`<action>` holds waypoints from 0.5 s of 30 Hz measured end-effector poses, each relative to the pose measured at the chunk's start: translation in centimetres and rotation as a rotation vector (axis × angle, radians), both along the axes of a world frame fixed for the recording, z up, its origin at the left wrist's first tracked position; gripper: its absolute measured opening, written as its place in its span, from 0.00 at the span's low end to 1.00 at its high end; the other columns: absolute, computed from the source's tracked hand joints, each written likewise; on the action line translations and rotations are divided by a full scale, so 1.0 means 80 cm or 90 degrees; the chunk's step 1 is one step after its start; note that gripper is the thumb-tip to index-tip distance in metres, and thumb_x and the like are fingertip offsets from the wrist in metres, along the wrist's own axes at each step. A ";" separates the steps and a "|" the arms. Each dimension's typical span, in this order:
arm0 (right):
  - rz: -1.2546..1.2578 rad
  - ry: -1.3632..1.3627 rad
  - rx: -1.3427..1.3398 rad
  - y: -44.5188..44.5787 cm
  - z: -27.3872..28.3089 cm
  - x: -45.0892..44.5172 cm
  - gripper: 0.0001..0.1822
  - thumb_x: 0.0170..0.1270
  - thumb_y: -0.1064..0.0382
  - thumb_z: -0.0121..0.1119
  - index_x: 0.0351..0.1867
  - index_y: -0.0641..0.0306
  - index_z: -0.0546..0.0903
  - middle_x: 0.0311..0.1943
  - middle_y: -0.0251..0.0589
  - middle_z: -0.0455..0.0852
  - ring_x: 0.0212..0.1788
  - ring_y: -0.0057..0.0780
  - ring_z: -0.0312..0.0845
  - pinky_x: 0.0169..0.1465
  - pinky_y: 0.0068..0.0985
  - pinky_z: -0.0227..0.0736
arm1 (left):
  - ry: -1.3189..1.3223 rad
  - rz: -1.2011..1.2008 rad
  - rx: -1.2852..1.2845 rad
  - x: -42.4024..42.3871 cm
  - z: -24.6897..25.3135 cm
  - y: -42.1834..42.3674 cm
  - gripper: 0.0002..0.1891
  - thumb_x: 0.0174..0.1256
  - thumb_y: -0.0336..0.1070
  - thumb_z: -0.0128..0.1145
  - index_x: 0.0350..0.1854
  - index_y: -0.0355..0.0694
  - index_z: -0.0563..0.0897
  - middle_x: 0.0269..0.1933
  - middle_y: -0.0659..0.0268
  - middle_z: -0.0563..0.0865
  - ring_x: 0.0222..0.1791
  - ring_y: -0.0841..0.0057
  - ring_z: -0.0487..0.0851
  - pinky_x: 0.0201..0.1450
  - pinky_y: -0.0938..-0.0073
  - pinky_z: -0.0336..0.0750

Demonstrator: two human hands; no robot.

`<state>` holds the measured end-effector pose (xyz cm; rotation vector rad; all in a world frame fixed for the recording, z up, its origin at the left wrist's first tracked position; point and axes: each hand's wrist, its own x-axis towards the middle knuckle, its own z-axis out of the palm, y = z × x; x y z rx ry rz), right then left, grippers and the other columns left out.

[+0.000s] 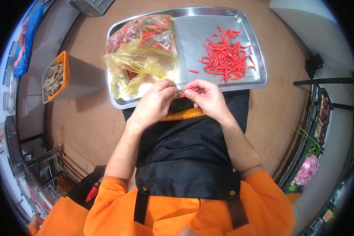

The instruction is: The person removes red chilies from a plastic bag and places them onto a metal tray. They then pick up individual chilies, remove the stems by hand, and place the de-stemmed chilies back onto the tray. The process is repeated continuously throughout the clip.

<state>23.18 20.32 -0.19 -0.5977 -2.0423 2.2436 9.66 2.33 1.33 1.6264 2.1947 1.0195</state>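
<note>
My left hand [160, 101] and my right hand [205, 98] meet over the near edge of a shallow metal tray [191, 47]. Between their fingertips is a red chili pepper [183, 95] with a green stem; the left fingers pinch the stem side and the right fingers the red part. A pile of red chilies [225, 57] lies on the tray's right half, with a single chili [193, 71] apart from it. On the left half rests a yellowish clear plastic bag [135, 56] full of red chilies with green stems. Under my hands, a container lined with an orange bag [184, 114] holds dark green bits.
A bin with an orange liner [65, 70] stands on the tiled floor at the left. A grey plastic crate [93, 7] is at the upper left. Another person's orange sleeve [62, 216] shows at the lower left. Shelving with produce [323, 118] runs along the right.
</note>
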 end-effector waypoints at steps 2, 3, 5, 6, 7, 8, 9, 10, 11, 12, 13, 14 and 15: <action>-0.006 0.000 0.013 0.003 0.000 0.003 0.07 0.73 0.65 0.66 0.45 0.66 0.86 0.34 0.28 0.86 0.31 0.11 0.76 0.34 0.17 0.74 | -0.148 -0.002 -0.097 -0.002 0.001 0.000 0.14 0.69 0.28 0.64 0.56 0.36 0.86 0.46 0.57 0.89 0.45 0.63 0.86 0.49 0.68 0.80; -0.004 0.001 0.019 0.003 0.000 0.003 0.08 0.73 0.65 0.66 0.45 0.67 0.86 0.34 0.29 0.86 0.32 0.12 0.76 0.35 0.17 0.74 | -0.221 0.002 -0.146 -0.003 0.001 -0.002 0.14 0.71 0.30 0.64 0.56 0.35 0.86 0.44 0.59 0.89 0.42 0.67 0.87 0.47 0.70 0.80; -0.015 0.051 0.107 0.004 0.001 0.004 0.07 0.71 0.66 0.67 0.45 0.67 0.86 0.34 0.31 0.87 0.32 0.14 0.76 0.36 0.19 0.74 | -0.470 0.013 -0.128 -0.001 -0.012 -0.008 0.13 0.75 0.34 0.63 0.56 0.35 0.86 0.39 0.64 0.89 0.37 0.77 0.85 0.42 0.75 0.78; -0.020 0.076 0.152 0.005 0.002 0.005 0.07 0.70 0.66 0.68 0.44 0.67 0.86 0.34 0.32 0.87 0.33 0.15 0.76 0.36 0.19 0.74 | -0.594 0.019 -0.116 0.000 -0.015 -0.009 0.13 0.77 0.36 0.63 0.56 0.35 0.86 0.37 0.66 0.89 0.35 0.82 0.83 0.39 0.78 0.77; 0.001 0.080 0.184 0.006 0.005 0.005 0.07 0.70 0.67 0.68 0.44 0.67 0.86 0.34 0.33 0.87 0.33 0.15 0.77 0.36 0.20 0.74 | -0.623 0.016 -0.133 0.000 -0.016 -0.010 0.13 0.77 0.37 0.63 0.55 0.35 0.86 0.36 0.69 0.88 0.34 0.85 0.82 0.37 0.80 0.76; 0.023 0.085 0.215 0.007 0.008 0.006 0.07 0.69 0.67 0.69 0.44 0.67 0.87 0.34 0.34 0.86 0.33 0.16 0.77 0.37 0.20 0.74 | -0.651 0.013 -0.150 0.001 -0.017 -0.009 0.13 0.78 0.39 0.62 0.55 0.35 0.86 0.35 0.71 0.87 0.33 0.87 0.80 0.35 0.82 0.74; 0.043 0.089 0.247 0.009 0.010 0.007 0.07 0.68 0.68 0.69 0.44 0.66 0.87 0.34 0.36 0.86 0.33 0.17 0.77 0.37 0.21 0.74 | -0.680 0.009 -0.168 0.002 -0.017 -0.006 0.13 0.79 0.40 0.61 0.54 0.35 0.87 0.34 0.74 0.85 0.32 0.90 0.79 0.33 0.84 0.73; 0.053 0.100 0.259 0.009 0.009 0.007 0.07 0.67 0.68 0.69 0.44 0.66 0.87 0.34 0.36 0.86 0.33 0.18 0.78 0.37 0.21 0.74 | -0.640 0.053 -0.224 0.003 -0.010 0.000 0.13 0.80 0.41 0.60 0.51 0.36 0.87 0.32 0.75 0.84 0.28 0.91 0.76 0.29 0.86 0.69; 0.064 0.112 0.271 0.008 0.007 0.006 0.07 0.67 0.68 0.70 0.44 0.65 0.87 0.34 0.36 0.86 0.33 0.18 0.78 0.38 0.21 0.74 | -0.641 0.046 -0.218 0.005 -0.014 0.002 0.13 0.80 0.41 0.60 0.50 0.36 0.87 0.31 0.76 0.84 0.27 0.91 0.75 0.28 0.85 0.68; 0.076 0.124 0.283 0.008 0.005 0.006 0.08 0.66 0.68 0.70 0.44 0.64 0.87 0.34 0.36 0.86 0.34 0.18 0.78 0.38 0.21 0.74 | -0.643 0.039 -0.212 0.007 -0.021 0.002 0.12 0.80 0.41 0.59 0.50 0.37 0.87 0.30 0.76 0.83 0.26 0.91 0.74 0.28 0.85 0.68; 0.064 0.130 0.261 0.007 0.001 0.005 0.07 0.67 0.67 0.70 0.44 0.65 0.87 0.34 0.35 0.86 0.33 0.18 0.78 0.37 0.21 0.74 | -0.644 0.033 -0.205 0.008 -0.025 0.003 0.12 0.81 0.41 0.59 0.49 0.37 0.87 0.30 0.76 0.83 0.25 0.91 0.74 0.27 0.85 0.68; 0.052 0.135 0.238 0.005 -0.003 0.005 0.07 0.68 0.67 0.70 0.44 0.65 0.87 0.34 0.34 0.86 0.32 0.17 0.78 0.36 0.20 0.74 | -0.643 0.036 -0.198 0.009 -0.028 0.002 0.12 0.81 0.41 0.59 0.49 0.37 0.87 0.30 0.76 0.83 0.25 0.91 0.73 0.27 0.85 0.67; 0.040 0.140 0.216 0.005 -0.006 0.005 0.07 0.68 0.67 0.69 0.44 0.65 0.87 0.34 0.33 0.86 0.32 0.17 0.78 0.35 0.20 0.74 | -0.642 0.038 -0.190 0.010 -0.029 0.003 0.12 0.81 0.41 0.58 0.49 0.37 0.87 0.30 0.76 0.83 0.25 0.91 0.73 0.26 0.85 0.67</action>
